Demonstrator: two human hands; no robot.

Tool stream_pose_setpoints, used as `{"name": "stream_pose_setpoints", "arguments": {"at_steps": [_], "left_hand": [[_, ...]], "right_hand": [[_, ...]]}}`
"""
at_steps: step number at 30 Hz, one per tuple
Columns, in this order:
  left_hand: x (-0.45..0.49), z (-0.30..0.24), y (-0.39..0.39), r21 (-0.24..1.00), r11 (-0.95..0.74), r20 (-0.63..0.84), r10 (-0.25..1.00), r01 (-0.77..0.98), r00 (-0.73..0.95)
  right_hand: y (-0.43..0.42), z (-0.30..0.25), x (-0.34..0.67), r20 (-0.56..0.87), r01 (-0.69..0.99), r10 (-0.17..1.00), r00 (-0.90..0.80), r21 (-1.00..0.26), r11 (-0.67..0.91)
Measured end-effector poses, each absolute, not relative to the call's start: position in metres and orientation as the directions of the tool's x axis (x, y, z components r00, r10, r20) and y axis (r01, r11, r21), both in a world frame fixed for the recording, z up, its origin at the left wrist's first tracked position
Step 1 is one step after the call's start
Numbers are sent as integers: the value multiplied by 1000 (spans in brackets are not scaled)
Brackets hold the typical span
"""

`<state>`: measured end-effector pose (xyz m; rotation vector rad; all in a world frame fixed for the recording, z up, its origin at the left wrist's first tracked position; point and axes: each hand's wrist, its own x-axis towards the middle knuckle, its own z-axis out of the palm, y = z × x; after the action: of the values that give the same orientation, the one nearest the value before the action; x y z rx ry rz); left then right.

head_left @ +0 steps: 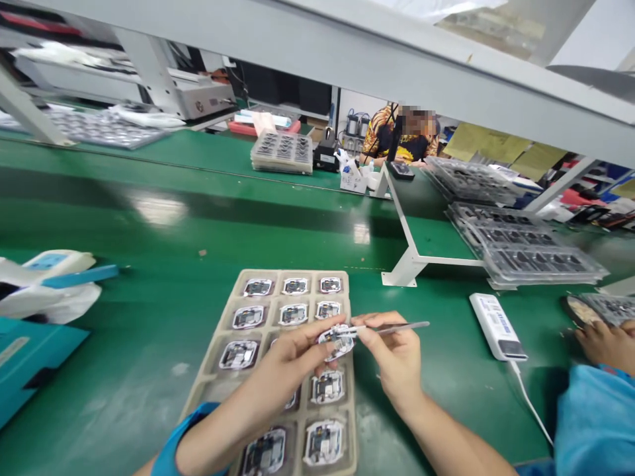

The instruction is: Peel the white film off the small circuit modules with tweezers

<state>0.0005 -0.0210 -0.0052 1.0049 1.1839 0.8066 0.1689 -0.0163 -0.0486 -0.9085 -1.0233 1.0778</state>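
Observation:
My left hand (297,354) is closed on a small rounded-square housing with a circuit board (337,342), held above a beige compartment tray (353,410). Between the thumb and fingers of my right hand (397,357) is a pair of slim metal tweezers (411,326). Their tip is at the upper part of the held housing; whether it grips anything is too small to tell. More housings of the same kind, such as one at the front right (325,443), lie in the tray's compartments. My left forearm and hand hide part of the tray's middle.
A white power strip (497,327) with a cable lies to the right. Beyond it are a co-worker's hand (608,344) and blue sleeve. A white-legged stand (404,264) holds clear trays (540,254). At left lies a teal folder (34,363). A shelf beam (317,49) crosses overhead.

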Motion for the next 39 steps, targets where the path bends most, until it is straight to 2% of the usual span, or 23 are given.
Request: {"name": "stream_pose_setpoints", "arguments": {"at_steps": [6, 12, 16, 19, 24, 27, 34, 39], "left_hand": [[3, -16, -24, 914, 399, -381, 907, -75, 178], [5, -15, -25, 911, 408, -394, 904, -57, 167], [6, -13, -25, 898, 426, -401, 895, -110, 193], [6, -13, -23, 884, 446, -418, 889, -141, 188], [3, -16, -21, 897, 432, -416, 897, -96, 151], [1, -16, -21, 902, 427, -414, 898, -69, 147], [1, -15, -22, 886, 462, -452, 881, -44, 142], [1, -15, -24, 892, 450, -441, 887, -39, 135]], "right_hand": [[-17, -49, 168, 198, -212, 970, 140, -951, 225], [-14, -49, 167, 127, -254, 986, 107, -955, 151], [-13, -48, 165, 118, -307, 991, 61, -943, 131], [-14, -46, 164, 237, -284, 970, 58, -927, 244], [-17, -42, 168, 586, -34, 810, 18, -809, 586], [-17, -40, 171, 642, 47, 765, -49, -764, 643], [-16, -42, 172, 610, 25, 791, -52, -791, 612], [-16, -45, 170, 502, -78, 865, 12, -861, 502]]}}
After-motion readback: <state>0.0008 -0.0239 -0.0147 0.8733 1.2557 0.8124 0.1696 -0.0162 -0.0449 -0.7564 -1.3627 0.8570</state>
